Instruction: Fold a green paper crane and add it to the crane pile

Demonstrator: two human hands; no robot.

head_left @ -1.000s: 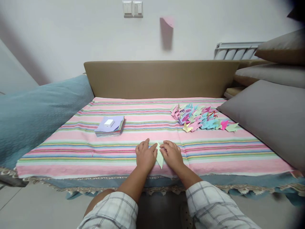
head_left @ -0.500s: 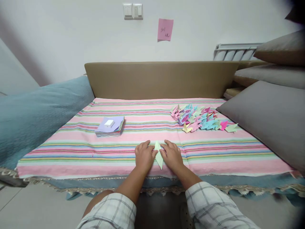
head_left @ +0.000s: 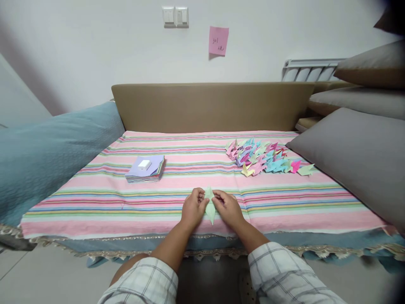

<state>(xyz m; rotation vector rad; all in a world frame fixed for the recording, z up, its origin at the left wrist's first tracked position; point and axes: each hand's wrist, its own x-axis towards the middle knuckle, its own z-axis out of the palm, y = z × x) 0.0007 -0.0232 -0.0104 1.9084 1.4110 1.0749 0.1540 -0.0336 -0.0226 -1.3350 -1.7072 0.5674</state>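
A pale green folded paper (head_left: 210,211), long and pointed at both ends, lies between my hands near the front of the striped cloth. My left hand (head_left: 193,207) pinches its left edge between thumb and curled fingers. On the opposite edge, my right hand (head_left: 228,207) pinches it the same way. Farther back to the right sits a cluster of folded paper cranes (head_left: 259,157) in pink, blue, green, yellow and purple. At the left rests a stack of coloured paper sheets (head_left: 136,172) with a small white block (head_left: 144,164) on top.
The striped cloth (head_left: 95,185) covers the seat of a sofa with a brown backrest (head_left: 209,107). A blue-covered armrest (head_left: 63,139) bounds the left side, grey cushions (head_left: 357,156) the right. A pink note (head_left: 218,41) and light switches (head_left: 175,17) are on the wall.
My fingers were stretched out flatter beside the paper; now they are curled in, pinching its edges. The green paper appears wider and a little more upright in line. The cranes and stack stay put.
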